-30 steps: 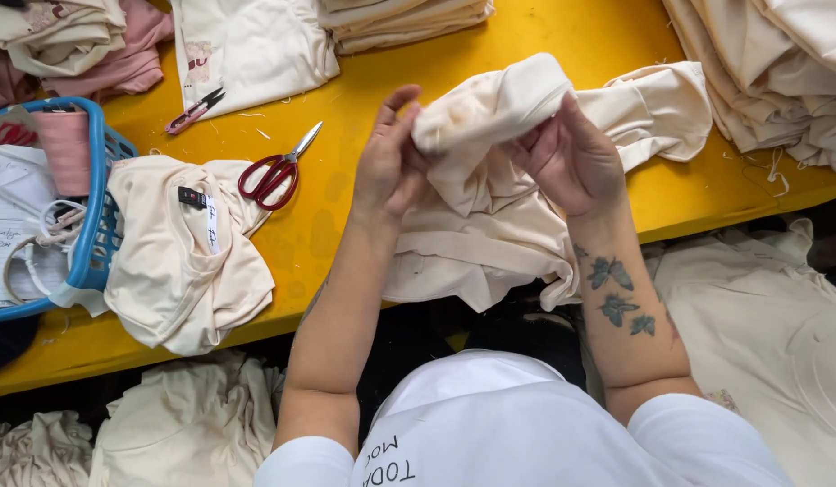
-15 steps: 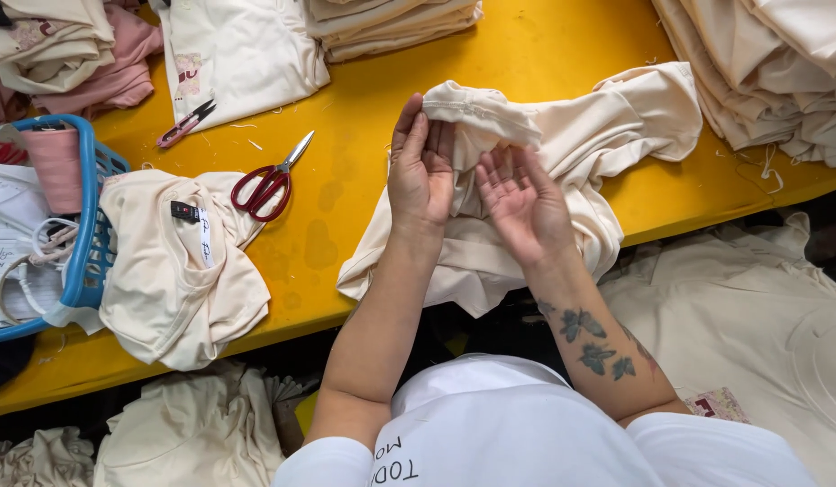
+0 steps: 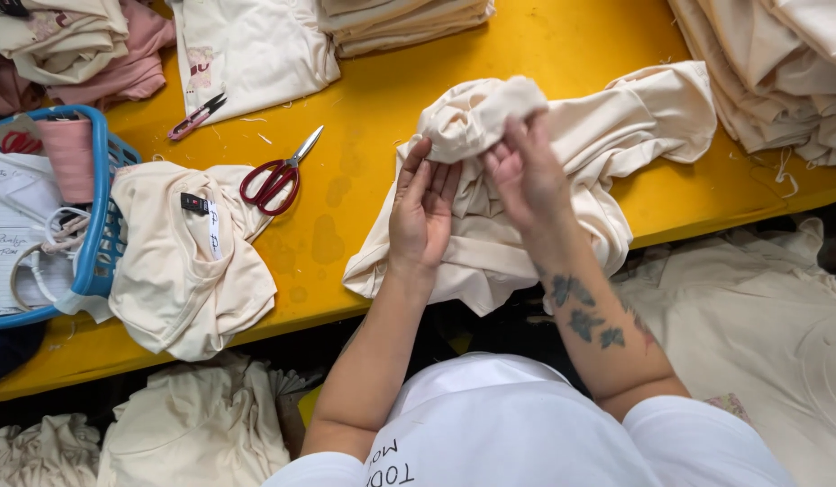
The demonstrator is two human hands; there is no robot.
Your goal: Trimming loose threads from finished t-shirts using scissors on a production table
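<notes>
Head view: cream garment [image 3: 562,180] lay crumpled on the yellow worktop [image 3: 364,99] directly before the person, one bunched end raised; right hand [image 3: 526,176] pinched that bunch between its fingers, left hand [image 3: 424,209] rested flat beside it, fingers together and extended, palm up. Nearby: red-handled scissors [image 3: 278,173], a second cream garment [image 3: 188,261] with label, blue basket [image 3: 98,243]. Handling judged best with the cloth kept taut between both hands.

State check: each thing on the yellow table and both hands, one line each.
Cream garment: bunched, partly lifted.
Right hand: gripping the bunched fabric.
Left hand: fingers straight, flat against the fabric.
Red scissors: lying closed.
Blue basket: upright, filled.
Second cream garment: crumpled, overhanging table edge.
</notes>
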